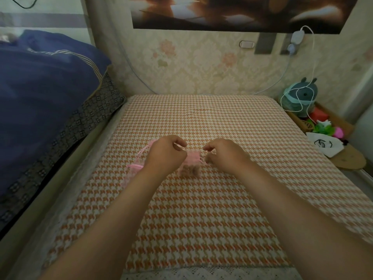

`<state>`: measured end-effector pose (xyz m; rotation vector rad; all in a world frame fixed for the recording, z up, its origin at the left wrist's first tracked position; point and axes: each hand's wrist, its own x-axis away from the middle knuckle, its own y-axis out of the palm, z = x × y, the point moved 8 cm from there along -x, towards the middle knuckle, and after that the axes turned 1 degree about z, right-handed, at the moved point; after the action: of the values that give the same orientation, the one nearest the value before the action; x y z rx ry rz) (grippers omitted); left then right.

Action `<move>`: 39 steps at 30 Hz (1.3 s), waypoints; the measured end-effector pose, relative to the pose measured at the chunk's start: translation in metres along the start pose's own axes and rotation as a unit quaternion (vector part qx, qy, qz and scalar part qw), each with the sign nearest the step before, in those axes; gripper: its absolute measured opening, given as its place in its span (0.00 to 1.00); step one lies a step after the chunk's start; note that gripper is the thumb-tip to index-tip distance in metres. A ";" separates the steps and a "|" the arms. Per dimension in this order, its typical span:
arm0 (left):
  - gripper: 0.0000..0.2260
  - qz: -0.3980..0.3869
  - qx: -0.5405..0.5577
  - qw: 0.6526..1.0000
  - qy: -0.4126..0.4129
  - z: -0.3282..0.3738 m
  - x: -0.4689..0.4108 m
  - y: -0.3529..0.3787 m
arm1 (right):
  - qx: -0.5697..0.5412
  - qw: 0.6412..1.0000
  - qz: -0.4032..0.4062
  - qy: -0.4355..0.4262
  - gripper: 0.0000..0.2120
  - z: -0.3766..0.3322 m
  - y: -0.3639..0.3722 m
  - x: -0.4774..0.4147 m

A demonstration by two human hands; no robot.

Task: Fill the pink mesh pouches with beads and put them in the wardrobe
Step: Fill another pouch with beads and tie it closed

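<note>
Both forearms reach in from the bottom edge over the houndstooth cloth (201, 219), and they meet at a pink mesh pouch (189, 162) lying on that cloth just between the two hands. It is blurred, but brown beads (189, 170) show through its lower end, nearest the person. Its gathered mouth points away, so its long axis runs roughly front to back. The left hand (166, 155) sits just left of the mouth and the right hand (226, 155) just right of it, about equally near. Each hand has its fingers curled and its thumb and forefinger tips brought together. They look to be pinching the ends of the drawstring (202, 161), though the cord is thin and smeared, so that hold is a judgement. With the hands on opposite sides of the mouth, the coming move would be a pull outward, across the pouch's length, to cinch it shut. More pink pouches (134, 167), apparently unfilled, lie partly under the left wrist, touching or just beside the filled one; I cannot tell which. Further out, a blue quilt (40, 98) is heaped on the left, and a plush toy (300, 96) with a white cable (312, 63) draped over it sits at the right. No wardrobe is in view.
</note>
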<state>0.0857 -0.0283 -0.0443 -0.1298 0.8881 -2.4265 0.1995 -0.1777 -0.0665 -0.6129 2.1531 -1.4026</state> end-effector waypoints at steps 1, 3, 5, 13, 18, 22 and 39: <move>0.07 -0.007 -0.001 1.000 -0.002 -0.001 0.000 0.000 | 0.018 1.000 -0.010 -0.014 0.15 -0.005 0.003 -0.002; 0.06 -0.022 -0.006 1.000 -0.004 -0.003 0.000 0.001 | 0.060 0.997 -0.025 -0.039 0.14 -0.013 0.009 -0.006; 0.06 -0.035 -0.005 0.999 -0.005 -0.003 0.000 0.001 | 0.072 0.996 -0.031 -0.045 0.14 -0.016 0.015 -0.009; 0.04 -0.057 0.022 0.998 -0.023 -0.007 -0.001 -0.001 | 0.071 0.996 -0.032 -0.051 0.07 -0.026 0.027 -0.016; 0.05 -0.052 0.035 0.997 -0.038 -0.014 0.000 -0.002 | -0.067 0.997 0.019 -0.027 0.07 -0.033 -0.008 -0.017; 0.04 -0.039 0.055 0.996 -0.053 -0.018 -0.001 -0.002 | -0.173 0.982 0.056 -0.059 0.06 -0.050 -0.041 -0.008; 0.06 -0.034 0.012 0.999 -0.007 -0.015 -0.005 -0.001 | -0.068 0.997 0.008 -0.024 0.08 -0.022 -0.030 -0.004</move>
<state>0.0854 -0.0170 -0.0552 -0.1689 0.8603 -2.4951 0.1917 -0.1708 -0.0302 -0.6700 2.2228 -1.2281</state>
